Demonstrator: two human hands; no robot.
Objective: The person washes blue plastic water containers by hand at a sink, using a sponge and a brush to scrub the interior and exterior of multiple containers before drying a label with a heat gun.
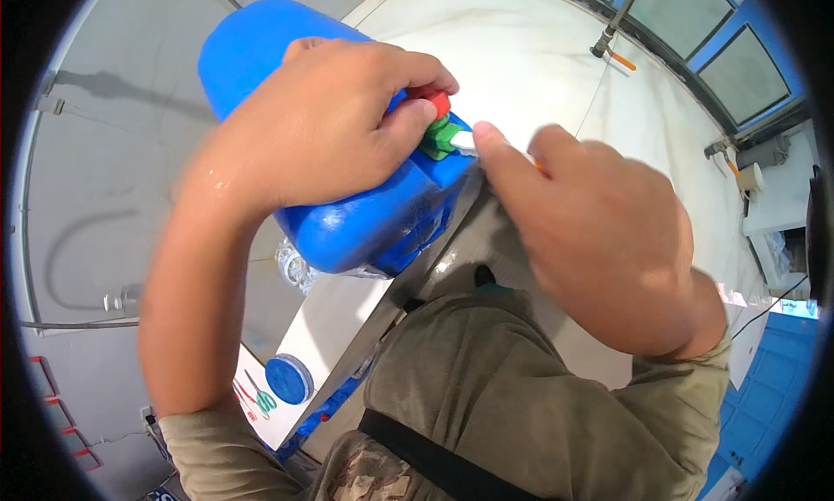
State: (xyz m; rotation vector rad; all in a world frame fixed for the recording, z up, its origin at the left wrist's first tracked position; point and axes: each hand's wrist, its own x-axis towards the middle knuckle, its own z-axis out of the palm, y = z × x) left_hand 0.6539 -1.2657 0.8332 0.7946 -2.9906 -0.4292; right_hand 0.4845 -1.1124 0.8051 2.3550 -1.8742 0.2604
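A large blue plastic container (352, 231) stands before me, with a green spigot (439, 143) fitted to its side. My left hand (345, 117) reaches across the container and pinches the red knob (441, 104) of that spigot between thumb and fingers. My right hand (599, 221) grips a small tool with a white head (463, 141), perhaps a toothbrush; a bit of orange shows between the fingers. The white head touches the green body of the spigot or lies right against it. Most of the tool's handle is hidden in my fist.
The container rests on a narrow white-topped bench (339, 312). Further along it are a blue-lidded jar (289, 378), scissors with green handles (264, 402) and slim red-and-white items. Clear plastic (296, 266) lies behind the container. Orange-handled taps (622, 61) project from the white wall.
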